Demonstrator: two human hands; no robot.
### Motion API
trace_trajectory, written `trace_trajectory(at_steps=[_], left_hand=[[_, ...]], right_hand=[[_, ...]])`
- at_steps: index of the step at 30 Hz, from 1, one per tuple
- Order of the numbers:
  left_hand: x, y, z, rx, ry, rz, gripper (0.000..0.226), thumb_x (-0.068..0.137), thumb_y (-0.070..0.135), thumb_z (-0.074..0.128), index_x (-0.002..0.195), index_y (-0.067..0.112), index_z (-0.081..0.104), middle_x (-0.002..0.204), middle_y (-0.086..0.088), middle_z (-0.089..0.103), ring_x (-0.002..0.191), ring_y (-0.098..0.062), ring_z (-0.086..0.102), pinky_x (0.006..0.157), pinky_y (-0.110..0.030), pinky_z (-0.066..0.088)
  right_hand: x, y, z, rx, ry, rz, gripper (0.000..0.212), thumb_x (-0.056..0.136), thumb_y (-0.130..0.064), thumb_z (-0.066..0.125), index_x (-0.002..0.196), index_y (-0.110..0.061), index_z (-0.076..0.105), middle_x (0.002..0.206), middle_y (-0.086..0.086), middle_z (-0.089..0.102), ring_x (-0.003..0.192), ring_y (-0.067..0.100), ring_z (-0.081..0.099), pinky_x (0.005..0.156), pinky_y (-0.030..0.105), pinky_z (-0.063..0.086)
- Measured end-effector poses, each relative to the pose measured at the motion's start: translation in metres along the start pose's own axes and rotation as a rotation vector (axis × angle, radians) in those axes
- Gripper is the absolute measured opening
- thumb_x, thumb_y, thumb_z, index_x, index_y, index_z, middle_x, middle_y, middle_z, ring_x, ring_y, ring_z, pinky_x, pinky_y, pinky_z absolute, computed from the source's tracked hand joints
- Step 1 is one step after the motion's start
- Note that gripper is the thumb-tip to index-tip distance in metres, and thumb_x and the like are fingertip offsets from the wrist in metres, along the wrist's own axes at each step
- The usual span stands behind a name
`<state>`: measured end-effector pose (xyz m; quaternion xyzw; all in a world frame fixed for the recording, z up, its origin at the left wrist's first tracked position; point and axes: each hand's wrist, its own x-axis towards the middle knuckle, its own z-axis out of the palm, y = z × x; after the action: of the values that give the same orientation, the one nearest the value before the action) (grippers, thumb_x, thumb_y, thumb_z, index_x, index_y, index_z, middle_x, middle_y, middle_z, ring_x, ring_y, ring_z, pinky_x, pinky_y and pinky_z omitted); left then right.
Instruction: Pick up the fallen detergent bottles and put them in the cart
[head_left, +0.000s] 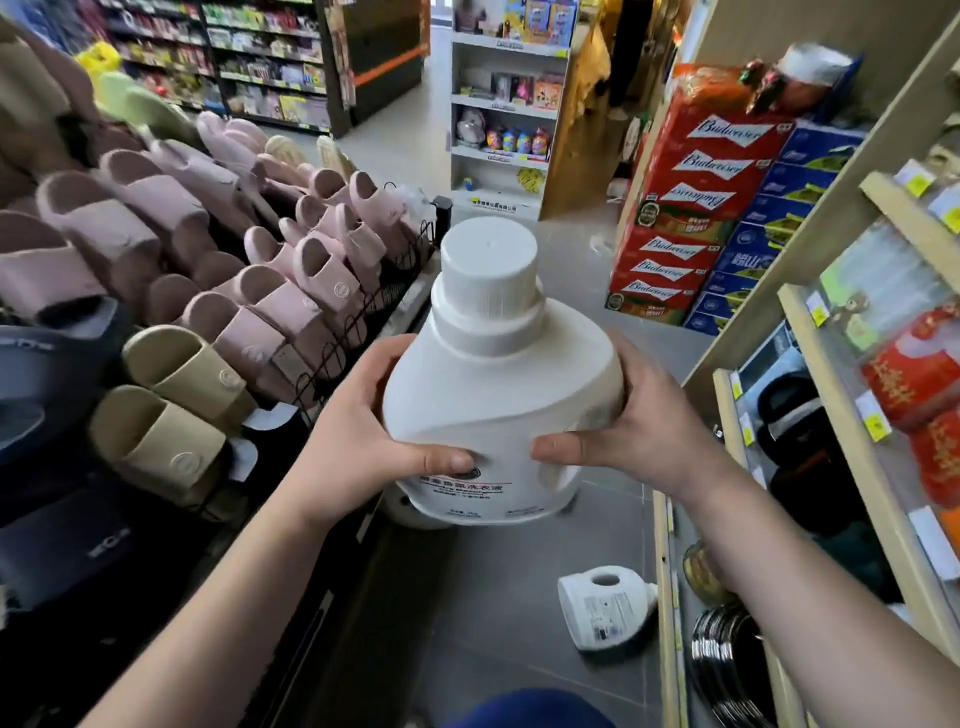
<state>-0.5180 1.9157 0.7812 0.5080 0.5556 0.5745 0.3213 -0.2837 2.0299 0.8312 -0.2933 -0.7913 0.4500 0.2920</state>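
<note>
A large white detergent bottle with a white screw cap is held up in mid-air in front of me, upright and tilted slightly away. My left hand grips its left side, thumb across the front above the label. My right hand grips its right side, thumb on the front. A second white detergent bottle lies on its side on the grey floor tiles, close to the right shelf's base. Part of another white object shows just below the held bottle. No cart is in view.
A sloping display of pink and beige slippers behind a wire rail runs along the left. Wooden shelves with goods line the right. Stacked red and blue beer cases stand ahead right, a white display stand beyond.
</note>
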Motion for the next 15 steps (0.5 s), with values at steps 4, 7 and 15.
trace_trajectory(at_steps=[4, 7, 15], left_hand=[[-0.014, 0.005, -0.015, 0.014, 0.031, -0.003, 0.097, 0.039, 0.038, 0.1, 0.127, 0.036, 0.06, 0.126, 0.004, 0.072, 0.12, -0.013, 0.066, 0.097, -0.03, 0.056], [-0.025, 0.01, -0.019, 0.08, 0.078, -0.025, 0.092, 0.041, 0.04, 0.099, 0.125, 0.042, 0.062, 0.127, 0.003, 0.071, 0.122, -0.015, 0.065, 0.104, -0.041, 0.054], [-0.083, 0.035, -0.002, 0.15, 0.409, -0.146, 0.106, 0.039, 0.062, 0.1, 0.132, 0.033, 0.059, 0.129, 0.003, 0.07, 0.125, -0.017, 0.064, 0.105, -0.041, 0.053]], right_hand=[[0.0, -0.002, 0.014, 0.041, 0.005, -0.061, 0.075, 0.045, -0.051, 0.093, 0.113, -0.06, 0.062, 0.115, -0.03, 0.071, 0.111, -0.008, 0.064, 0.09, 0.01, 0.05], [0.004, 0.004, 0.024, 0.109, -0.049, -0.098, 0.077, 0.045, -0.049, 0.095, 0.113, -0.064, 0.062, 0.118, -0.024, 0.072, 0.114, -0.002, 0.066, 0.093, 0.016, 0.053], [0.027, 0.018, 0.04, 0.268, -0.317, -0.234, 0.082, 0.044, -0.034, 0.102, 0.116, -0.05, 0.066, 0.11, -0.023, 0.074, 0.107, -0.005, 0.067, 0.094, 0.019, 0.05]])
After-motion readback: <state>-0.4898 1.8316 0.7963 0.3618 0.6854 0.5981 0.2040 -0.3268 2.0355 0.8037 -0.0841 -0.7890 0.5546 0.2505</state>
